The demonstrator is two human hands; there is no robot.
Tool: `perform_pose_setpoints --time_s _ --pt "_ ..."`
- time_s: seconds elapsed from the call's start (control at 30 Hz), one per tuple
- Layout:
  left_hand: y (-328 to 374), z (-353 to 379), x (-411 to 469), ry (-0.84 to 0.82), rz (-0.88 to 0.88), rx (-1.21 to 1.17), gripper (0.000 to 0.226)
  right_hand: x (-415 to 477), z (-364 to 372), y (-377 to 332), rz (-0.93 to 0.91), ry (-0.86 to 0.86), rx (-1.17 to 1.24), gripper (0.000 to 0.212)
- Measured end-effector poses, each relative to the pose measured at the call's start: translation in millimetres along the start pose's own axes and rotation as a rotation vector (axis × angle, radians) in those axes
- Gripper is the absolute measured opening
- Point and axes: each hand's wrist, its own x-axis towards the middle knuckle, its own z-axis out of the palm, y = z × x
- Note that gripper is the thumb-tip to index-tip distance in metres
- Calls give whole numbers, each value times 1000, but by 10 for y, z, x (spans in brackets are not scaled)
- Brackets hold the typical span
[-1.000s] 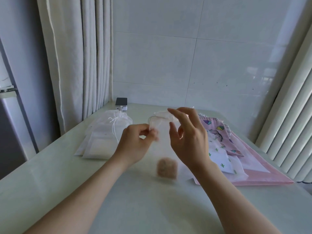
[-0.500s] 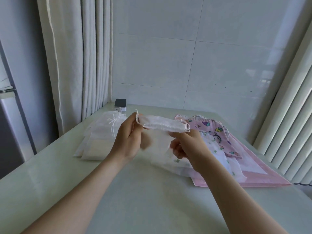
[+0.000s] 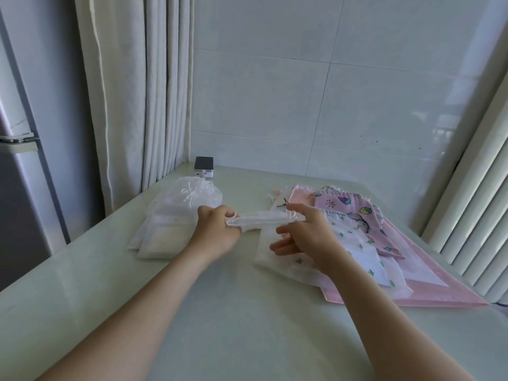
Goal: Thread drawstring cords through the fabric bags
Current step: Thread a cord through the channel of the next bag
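L hand (image 3: pixel 217 229) pinches the left end of a white mesh bag (image 3: pixel 261 220), thumb + index curled tight on the gathered top edge, other fingers tucked under. R hand (image 3: pixel 308 235) pinches the right end between thumb + index; its lower fingers (image 3: pixel 277 247) stick out loosely toward the left, holding nothing. The bag's top is stretched horizontal btwn both hands, above the table (image 3: pixel 247 325), and its body hangs down in front of the R palm. A small cord loop (image 3: pixel 234 215) pokes out by the L fingertips; more cord at the R end, detail too fine to tell.

Pile of white sheer bags (image 3: pixel 176 215) lies just left of the L hand. Stack of patterned bags (image 3: pixel 357 224) lies under and right of the R hand, on a big pink bag (image 3: pixel 428 287). Small black-top device (image 3: pixel 204 166) at the table's back edge, near the curtain (image 3: pixel 137 92). Blinds (image 3: pixel 481 188) at right.
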Motion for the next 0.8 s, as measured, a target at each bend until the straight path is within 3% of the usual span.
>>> perform_pose_setpoints --time_s 0.13,0.33,0.47,0.6,0.7,0.8 --pt "30 -44 -45 72 -53 62 16 -136 -50 -110 -116 159 -205 31" --pt "180 -71 -134 -47 -87 -190 47 -193 -55 -116 -123 196 -205 44" --pt "218 -45 -140 -120 -110 -292 57 -126 -64 17 -118 148 -278 15" --pt "174 -32 -104 -55 -158 -362 40 -122 -11 68 -93 55 -288 24" --pt "94 -40 -77 51 -127 -271 49 -127 -16 36 -110 111 -273 28" --pt "31 -38 -46 156 -84 -266 41 -140 -36 10 -131 151 -181 39"
